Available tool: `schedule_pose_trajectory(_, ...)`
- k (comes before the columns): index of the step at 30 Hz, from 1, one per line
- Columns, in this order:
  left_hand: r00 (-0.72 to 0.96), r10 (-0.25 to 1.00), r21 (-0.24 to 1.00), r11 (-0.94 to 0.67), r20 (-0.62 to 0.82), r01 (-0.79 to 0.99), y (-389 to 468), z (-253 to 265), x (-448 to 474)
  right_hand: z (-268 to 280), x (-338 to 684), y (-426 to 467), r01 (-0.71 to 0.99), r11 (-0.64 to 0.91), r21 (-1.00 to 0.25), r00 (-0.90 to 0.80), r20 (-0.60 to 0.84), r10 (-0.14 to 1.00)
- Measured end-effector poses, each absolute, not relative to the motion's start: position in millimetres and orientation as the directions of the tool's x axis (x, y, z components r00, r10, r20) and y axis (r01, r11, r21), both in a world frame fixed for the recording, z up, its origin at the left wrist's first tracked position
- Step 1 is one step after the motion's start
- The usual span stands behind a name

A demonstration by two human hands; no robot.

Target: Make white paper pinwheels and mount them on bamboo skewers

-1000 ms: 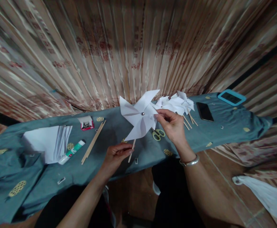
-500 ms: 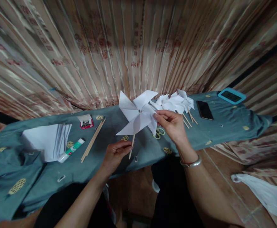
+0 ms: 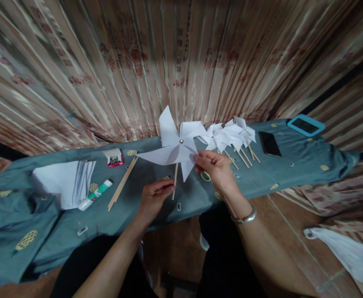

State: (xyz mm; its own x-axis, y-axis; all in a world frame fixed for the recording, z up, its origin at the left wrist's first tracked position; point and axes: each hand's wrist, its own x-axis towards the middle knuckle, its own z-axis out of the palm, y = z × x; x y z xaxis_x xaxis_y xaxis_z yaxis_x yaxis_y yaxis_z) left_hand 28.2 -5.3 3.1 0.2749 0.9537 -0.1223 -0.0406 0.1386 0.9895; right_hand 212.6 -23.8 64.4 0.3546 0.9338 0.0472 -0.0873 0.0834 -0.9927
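Note:
A white paper pinwheel [image 3: 172, 154] with a silver pin at its centre is held up over the table. My left hand [image 3: 153, 198] pinches its wooden stick below the blades. At the right edge of the wheel, my right hand [image 3: 214, 169] has thumb and fingers closed on a paper blade. Behind that hand lie several finished pinwheels [image 3: 219, 138] with their sticks pointing toward me. A pair of scissors with pale green handles [image 3: 205, 176] is mostly hidden behind my right hand.
On the blue-green tablecloth [image 3: 156, 211] at left are folded paper sheets [image 3: 60, 182], a glue stick [image 3: 96, 194], loose wooden sticks [image 3: 122, 184] and a red box of pins [image 3: 115, 159]. A phone [image 3: 270, 143] and a blue-framed clock [image 3: 306, 125] stand at right. Curtains [image 3: 178, 62] hang behind.
The pinwheel's blades have turned clockwise about the pin, my right hand moving slightly down and left with the blade. My left hand stays on the stick, which is now more upright.

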Motion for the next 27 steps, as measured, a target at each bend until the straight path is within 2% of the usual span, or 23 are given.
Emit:
schedule_pose_trajectory(6, 0.273, 0.951, 0.98, 0.176, -0.145, -0.095, -5, 1, 29, 62, 199, -24, -0.046, 0.033, -0.998, 0.298, 0.018, 0.954)
schedule_pose_trajectory(12, 0.276, 0.952, 0.983, 0.161, -0.131, -0.091, -4, -1, 29, 59, 191, -26, 0.002, 0.088, -0.996, 0.301, 0.084, 0.95)
schedule_pose_trajectory(27, 0.273, 0.958, 0.992, 0.109, -0.087, -0.064, -3, -3, 27, 68, 192, -30, -0.132, 0.023, -0.991, 0.243, -0.009, 0.97)
